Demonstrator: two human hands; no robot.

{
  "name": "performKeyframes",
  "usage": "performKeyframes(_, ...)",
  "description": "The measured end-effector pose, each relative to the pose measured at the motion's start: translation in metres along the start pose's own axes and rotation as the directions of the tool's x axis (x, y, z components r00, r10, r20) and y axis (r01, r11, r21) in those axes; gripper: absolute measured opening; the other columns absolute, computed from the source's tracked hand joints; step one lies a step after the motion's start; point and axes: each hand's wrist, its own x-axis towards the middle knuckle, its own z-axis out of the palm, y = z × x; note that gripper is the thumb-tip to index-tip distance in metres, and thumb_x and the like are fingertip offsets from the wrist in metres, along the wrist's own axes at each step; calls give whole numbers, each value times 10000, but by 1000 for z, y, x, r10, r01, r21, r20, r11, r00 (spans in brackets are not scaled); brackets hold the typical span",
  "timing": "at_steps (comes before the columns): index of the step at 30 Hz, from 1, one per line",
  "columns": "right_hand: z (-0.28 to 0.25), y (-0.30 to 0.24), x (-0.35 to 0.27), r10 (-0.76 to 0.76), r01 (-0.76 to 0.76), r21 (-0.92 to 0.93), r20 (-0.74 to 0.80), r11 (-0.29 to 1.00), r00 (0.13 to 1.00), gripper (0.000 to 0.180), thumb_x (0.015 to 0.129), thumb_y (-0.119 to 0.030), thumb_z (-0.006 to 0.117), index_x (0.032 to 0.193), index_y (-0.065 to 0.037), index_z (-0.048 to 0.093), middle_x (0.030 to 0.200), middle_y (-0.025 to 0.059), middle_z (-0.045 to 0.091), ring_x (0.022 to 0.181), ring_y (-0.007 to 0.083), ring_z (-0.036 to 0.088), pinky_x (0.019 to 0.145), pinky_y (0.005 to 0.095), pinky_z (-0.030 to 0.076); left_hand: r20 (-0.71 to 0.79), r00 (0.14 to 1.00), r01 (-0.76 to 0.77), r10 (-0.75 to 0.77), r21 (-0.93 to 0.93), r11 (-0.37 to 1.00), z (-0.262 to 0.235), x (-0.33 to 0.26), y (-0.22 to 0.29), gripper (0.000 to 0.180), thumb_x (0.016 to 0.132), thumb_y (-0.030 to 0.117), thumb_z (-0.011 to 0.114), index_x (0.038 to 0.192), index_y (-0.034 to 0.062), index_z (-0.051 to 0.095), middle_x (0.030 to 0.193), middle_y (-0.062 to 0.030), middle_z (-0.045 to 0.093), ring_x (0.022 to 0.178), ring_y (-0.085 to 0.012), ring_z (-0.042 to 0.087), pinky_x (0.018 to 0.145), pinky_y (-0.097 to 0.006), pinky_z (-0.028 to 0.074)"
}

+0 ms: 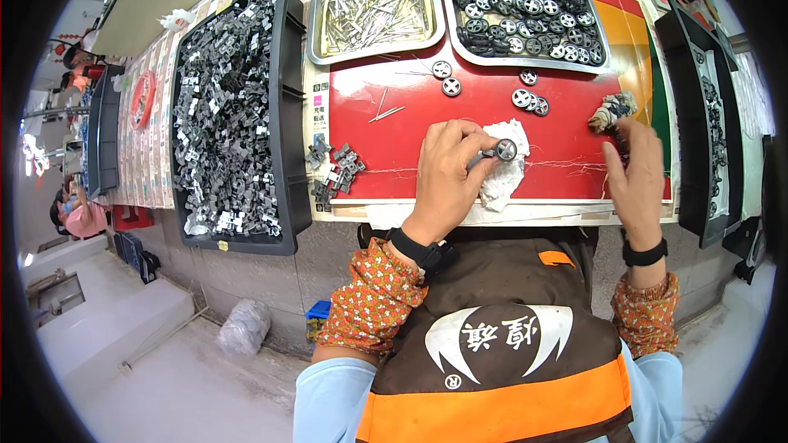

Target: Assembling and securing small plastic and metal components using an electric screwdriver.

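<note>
Fingers of the left hand [447,166] pinch almost closed on a small round black wheel with silver spokes [506,149], mid-frame, its face toward the camera, over a crumpled white wad [502,189]. Farther off, right of frame, the right hand [642,180] holds thumb and fingers parted beside a bunched grey patterned cloth [612,111]; contact is unclear.

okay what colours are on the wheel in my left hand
The wheel is black with a silver-grey centre; the head view shows it best.
</note>
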Motion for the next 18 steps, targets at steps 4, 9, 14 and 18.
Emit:
performKeyframes(4, 2, 60, -23, 73, -38, -332, 93, 943, 993, 396, 1010, -129, 716, 1373, -22, 600, 1152, 190, 616, 1082, 394, 612, 914, 490, 515, -2, 1000, 3, -3, -11, 1000, 1, 0, -1, 275, 796, 57, 878, 1053, 71, 780, 1120, -61, 706, 1092, -297, 614, 947, -425, 493)
performKeyframes(9, 6, 65, -28, 37, -27, -214, 44, 977, 998, 352, 1055, -116, 663, 1377, 10, 601, 1135, 186, 621, 1048, 382, 625, 917, 462, 514, -14, 1000, -1, 1, -7, 1000, 0, -1, -2, 271, 798, 59, 875, 1052, 74, 780, 1108, -55, 709, 1088, -296, 614, 940, -428, 495)
performKeyframes(14, -22, 22, -25, 305, -383, 354, 257, 853, 917, 416, 1123, -108, 588, 1505, 52, 551, 1202, 183, 711, 1041, 296, 701, 957, 359, 535, -9, 1000, -4, 4, -13, 1000, 1, -2, -4, 248, 810, 60, 860, 1043, 83, 775, 1086, -48, 702, 1072, -300, 610, 934, -436, 494)
performKeyframes(18, -28, -15, -27, -154, 77, 364, 189, 928, 970, 553, 1049, -8, 676, 1580, 33, 529, 1437, 240, 696, 1304, 311, 707, 1096, 381, 525, -18, 1000, -9, 9, -6, 1000, 0, -1, -2, 236, 814, 59, 851, 1034, 84, 768, 1064, -49, 694, 1063, -304, 607, 931, -441, 492)
